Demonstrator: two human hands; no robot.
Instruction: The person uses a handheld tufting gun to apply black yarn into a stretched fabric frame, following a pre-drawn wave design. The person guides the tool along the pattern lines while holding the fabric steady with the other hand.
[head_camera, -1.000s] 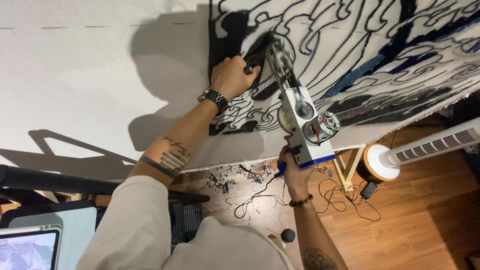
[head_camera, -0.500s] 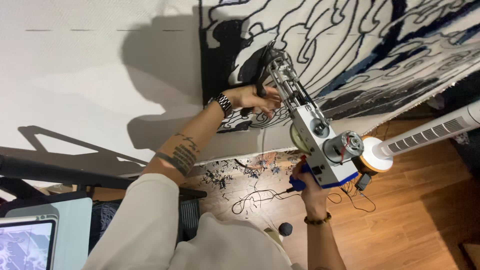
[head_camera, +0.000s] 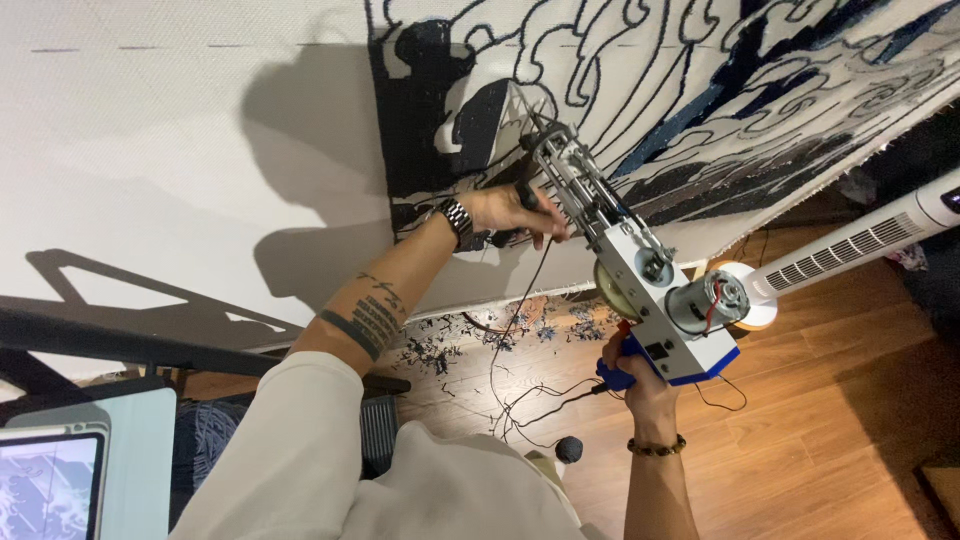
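Fingers of the left hand (head_camera: 515, 212) wrap the black front grip of the grey metal tufting gun with blue base (head_camera: 630, 270), while the right hand (head_camera: 635, 372) clenches its blue rear handle. Needle end meets the stretched white cloth with dark wave pattern (head_camera: 700, 90). Rigid, motor-heavy at the rear; it probably needs both grips.
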